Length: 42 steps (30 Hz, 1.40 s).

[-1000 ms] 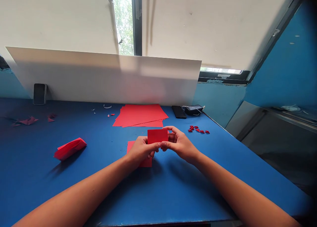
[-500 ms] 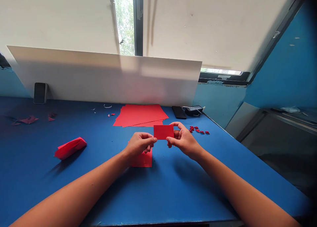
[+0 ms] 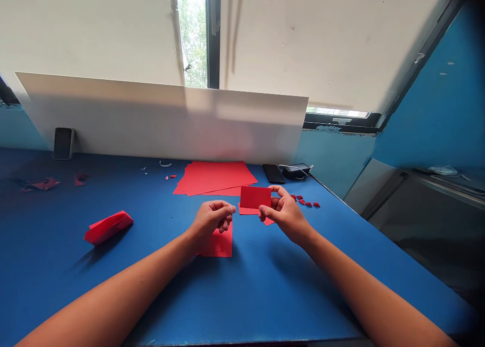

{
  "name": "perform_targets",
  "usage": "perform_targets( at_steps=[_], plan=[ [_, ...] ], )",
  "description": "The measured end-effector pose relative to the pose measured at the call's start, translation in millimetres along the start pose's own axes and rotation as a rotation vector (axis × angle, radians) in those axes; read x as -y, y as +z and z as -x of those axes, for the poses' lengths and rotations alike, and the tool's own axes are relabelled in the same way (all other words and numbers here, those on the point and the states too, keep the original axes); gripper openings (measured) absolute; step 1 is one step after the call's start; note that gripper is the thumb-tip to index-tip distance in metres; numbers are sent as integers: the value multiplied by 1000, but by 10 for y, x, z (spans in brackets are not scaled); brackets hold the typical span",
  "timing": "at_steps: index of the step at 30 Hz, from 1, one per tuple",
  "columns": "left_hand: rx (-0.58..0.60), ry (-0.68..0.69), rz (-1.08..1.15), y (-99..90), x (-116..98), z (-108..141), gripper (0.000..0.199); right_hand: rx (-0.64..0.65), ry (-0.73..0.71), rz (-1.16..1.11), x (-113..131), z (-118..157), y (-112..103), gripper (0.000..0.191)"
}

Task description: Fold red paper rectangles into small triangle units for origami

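Observation:
A small red rectangular piece of paper [image 3: 255,197] is held upright above the table, pinched at its right edge by my right hand [image 3: 286,213]. More red paper [image 3: 248,211] shows just under its lower edge; whether it is a flap or a separate piece I cannot tell. Left of it, slightly apart, my left hand [image 3: 215,218] has thumb and fingers pressed together with nothing visible between them. Partly hidden below that hand, a red paper sheet [image 3: 222,245] lies flat on the blue table [image 3: 242,296].
Behind my hands is a stack of red sheets [image 3: 217,176]. A folded red paper shape [image 3: 108,227] sits to the left. Small folded red pieces [image 3: 308,204], a black phone [image 3: 273,174] and a cabled black device [image 3: 296,171] are at the right. A white board [image 3: 162,117] stands behind.
My left hand has let go of the red paper's left edge. My right hand has shifted it slightly right and up, and more red paper shows below it.

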State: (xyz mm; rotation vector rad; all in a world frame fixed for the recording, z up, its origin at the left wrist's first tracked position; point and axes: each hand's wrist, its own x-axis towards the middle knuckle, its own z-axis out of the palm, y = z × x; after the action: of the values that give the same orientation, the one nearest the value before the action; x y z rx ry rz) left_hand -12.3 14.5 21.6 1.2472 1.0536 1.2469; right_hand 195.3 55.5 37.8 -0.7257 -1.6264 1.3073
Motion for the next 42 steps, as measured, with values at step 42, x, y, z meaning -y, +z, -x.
perform_targets(
  at_steps=[42],
  plan=[
    [-77, 133, -230, 148, 56, 78, 48, -41, -706, 858, -48, 43, 39, 2]
  ],
)
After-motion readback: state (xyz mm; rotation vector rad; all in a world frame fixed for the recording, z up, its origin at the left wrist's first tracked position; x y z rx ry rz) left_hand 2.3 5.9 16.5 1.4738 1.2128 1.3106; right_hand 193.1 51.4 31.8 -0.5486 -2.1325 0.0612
